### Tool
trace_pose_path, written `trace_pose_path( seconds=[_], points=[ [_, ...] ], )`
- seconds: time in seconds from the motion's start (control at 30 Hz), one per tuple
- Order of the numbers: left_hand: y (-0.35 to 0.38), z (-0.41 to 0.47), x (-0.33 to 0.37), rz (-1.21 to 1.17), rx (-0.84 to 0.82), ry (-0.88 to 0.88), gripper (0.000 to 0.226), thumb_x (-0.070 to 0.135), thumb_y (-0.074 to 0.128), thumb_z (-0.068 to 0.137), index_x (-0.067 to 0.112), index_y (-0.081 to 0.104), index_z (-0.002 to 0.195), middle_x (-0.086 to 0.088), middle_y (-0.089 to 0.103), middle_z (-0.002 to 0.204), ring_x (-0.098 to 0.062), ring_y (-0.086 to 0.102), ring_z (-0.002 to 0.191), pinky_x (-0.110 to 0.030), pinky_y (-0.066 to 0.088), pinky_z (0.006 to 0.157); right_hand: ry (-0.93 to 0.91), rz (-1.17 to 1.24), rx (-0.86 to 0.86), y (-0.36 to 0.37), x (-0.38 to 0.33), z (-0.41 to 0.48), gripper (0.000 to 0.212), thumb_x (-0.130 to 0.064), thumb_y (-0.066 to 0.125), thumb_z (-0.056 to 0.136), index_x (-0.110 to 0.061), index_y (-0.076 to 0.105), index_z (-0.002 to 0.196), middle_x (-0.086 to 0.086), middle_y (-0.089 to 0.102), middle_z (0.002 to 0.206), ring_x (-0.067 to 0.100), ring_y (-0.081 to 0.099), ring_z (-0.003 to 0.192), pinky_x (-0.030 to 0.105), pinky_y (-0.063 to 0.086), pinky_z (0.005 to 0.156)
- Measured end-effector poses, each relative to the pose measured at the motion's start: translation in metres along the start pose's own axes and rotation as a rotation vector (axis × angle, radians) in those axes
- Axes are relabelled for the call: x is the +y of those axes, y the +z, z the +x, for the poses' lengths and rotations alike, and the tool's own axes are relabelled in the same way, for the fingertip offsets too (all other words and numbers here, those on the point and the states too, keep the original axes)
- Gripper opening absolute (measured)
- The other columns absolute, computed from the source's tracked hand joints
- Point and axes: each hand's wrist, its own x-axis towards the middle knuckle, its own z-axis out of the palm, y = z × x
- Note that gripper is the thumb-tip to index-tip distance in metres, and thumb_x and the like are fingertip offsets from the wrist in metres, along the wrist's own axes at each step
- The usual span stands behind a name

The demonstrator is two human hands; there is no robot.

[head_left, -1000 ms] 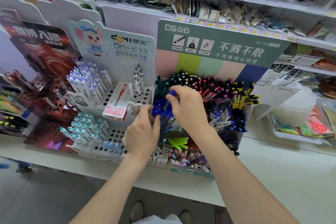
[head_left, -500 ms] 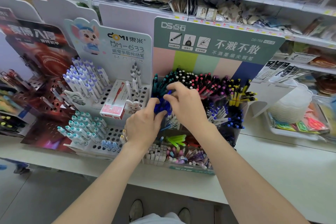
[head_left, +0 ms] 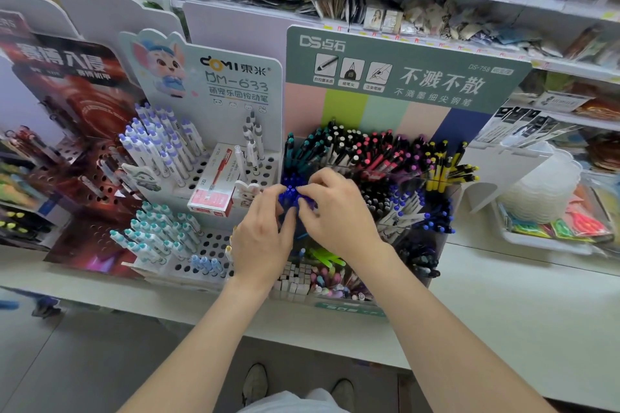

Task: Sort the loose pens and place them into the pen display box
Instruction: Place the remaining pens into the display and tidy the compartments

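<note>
The green pen display box [head_left: 402, 77] stands on the counter, packed with teal, black, pink, purple and yellow pens [head_left: 369, 151]. A cluster of blue pens [head_left: 292, 186] fills its left middle compartment. My left hand [head_left: 260, 238] reaches into that cluster, fingers curled round the blue pens from the left. My right hand [head_left: 335, 208] meets it from the right, fingertips pinching the tops of the same blue pens. The pen shafts under both hands are hidden.
A white display [head_left: 214, 84] of white-and-blue pens stands to the left, with a red pen box [head_left: 214, 184] on it. A dark red display [head_left: 67, 104] is further left. Trays of goods [head_left: 550, 225] sit at the right. Shelves rise behind.
My right hand has come down and left from the upper pens to the blue cluster. My left hand has risen to meet it there.
</note>
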Motion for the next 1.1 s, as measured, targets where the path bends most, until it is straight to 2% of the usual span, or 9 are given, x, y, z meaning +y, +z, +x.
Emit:
trace_pose_path(
  seconds=[0.13,0.23,0.43,0.6,0.67,0.77,0.87,1.03,1.1],
  points=[
    [0.003,0.001,0.000,0.093,0.028,0.106,0.029,0.025,0.067,0.105,0.012,0.066,0.130,-0.003,0.061,0.117,-0.017,0.063,0.070,-0.034,0.058,0.053,-0.027,-0.067,0.014,0.006,-0.001,-0.008,0.026,-0.013,0.059,0.099,-0.009,0.075,0.119,0.008,0.068,0.109,0.027,0.062,0.097,0.046,0.053,0.085],
    [0.005,0.001,0.001,0.192,0.028,0.131,0.032,0.027,0.067,0.105,0.012,0.067,0.133,-0.004,0.060,0.123,-0.019,0.065,0.068,-0.033,0.056,0.049,0.024,-0.010,0.048,0.004,-0.003,-0.016,0.034,-0.013,0.057,0.101,-0.006,0.068,0.132,0.009,0.069,0.123,0.026,0.063,0.113,0.042,0.052,0.100],
    [0.008,0.001,0.003,0.234,0.019,0.185,0.034,0.014,0.062,0.105,0.008,0.065,0.138,-0.012,0.059,0.127,-0.026,0.060,0.104,-0.042,0.057,0.080,0.094,-0.036,0.128,0.007,0.001,-0.044,0.030,0.000,0.072,0.093,-0.004,0.075,0.122,0.012,0.073,0.123,0.027,0.066,0.114,0.044,0.055,0.101],
    [0.013,-0.013,0.016,0.123,-0.030,0.287,0.027,0.007,0.068,0.097,0.004,0.067,0.123,-0.014,0.058,0.119,-0.030,0.056,0.106,-0.044,0.051,0.091,0.054,0.073,0.204,-0.007,0.000,-0.051,0.022,-0.006,0.066,0.100,-0.005,0.076,0.119,0.009,0.074,0.122,0.025,0.066,0.115,0.041,0.055,0.101],
    [0.014,-0.023,0.021,0.087,-0.053,0.312,0.026,0.010,0.073,0.092,0.006,0.067,0.117,-0.012,0.057,0.114,-0.029,0.056,0.103,-0.042,0.051,0.088,0.197,0.105,0.376,-0.019,0.004,-0.066,0.027,-0.002,0.065,0.099,-0.010,0.074,0.123,0.004,0.071,0.122,0.021,0.064,0.117,0.038,0.053,0.103],
    [0.019,-0.028,0.033,0.057,-0.086,0.382,0.024,0.013,0.076,0.089,0.008,0.068,0.112,-0.011,0.058,0.114,-0.028,0.057,0.104,-0.040,0.052,0.089,0.695,0.122,0.664,-0.041,0.027,-0.095,0.050,0.000,0.066,0.091,-0.018,0.058,0.137,0.004,0.053,0.129,0.016,0.051,0.117,0.028,0.047,0.100],
    [0.032,-0.023,0.060,0.042,-0.113,0.511,0.022,0.013,0.078,0.089,0.010,0.071,0.111,-0.010,0.060,0.116,-0.028,0.058,0.104,-0.039,0.051,0.090,0.907,0.100,0.503,-0.053,0.056,-0.115,0.070,-0.009,0.074,0.089,-0.019,0.042,0.150,0.009,0.040,0.141,0.018,0.047,0.120,0.022,0.038,0.097],
    [0.072,0.001,0.110,0.193,-0.141,0.592,0.035,0.027,0.080,0.090,0.014,0.065,0.119,-0.008,0.058,0.119,-0.028,0.054,0.104,-0.039,0.046,0.085,0.645,0.001,0.266,-0.055,0.077,-0.116,0.058,-0.015,0.076,0.096,-0.008,0.051,0.148,0.010,0.050,0.132,0.024,0.061,0.108,0.029,0.053,0.096],
    [0.088,0.010,0.123,0.276,-0.171,0.590,0.044,0.037,0.078,0.090,0.016,0.061,0.123,-0.008,0.055,0.118,-0.029,0.052,0.102,-0.040,0.044,0.082,0.623,-0.016,0.283,-0.059,0.085,-0.113,0.055,-0.011,0.075,0.097,-0.008,0.054,0.147,0.010,0.054,0.129,0.022,0.060,0.107,0.025,0.049,0.094]
  ],
)
